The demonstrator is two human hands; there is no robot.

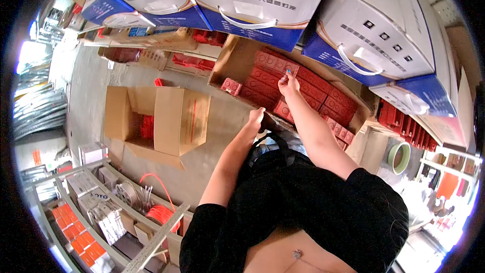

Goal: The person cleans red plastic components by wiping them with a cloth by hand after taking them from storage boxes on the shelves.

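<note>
In front of me is a long open cardboard box (226, 59) packed with rows of red electrical junction boxes (309, 89). My left hand (256, 116) is closed on the near edge of this carton, close to its left corner. Over the rows, my right hand (289, 85) has its fingers pinched together. A small blue spot shows at its fingertips, and I cannot make out what they hold, if anything. One red junction box (231, 86) sits apart at the left end of the carton.
White and blue cartons (252, 0) with handles line the shelf above. On the floor to the left stands an open cardboard box (182, 121) with red pieces inside. A metal rack (151, 245) at lower left holds orange packets (76, 232) and coiled red tubing (162, 216).
</note>
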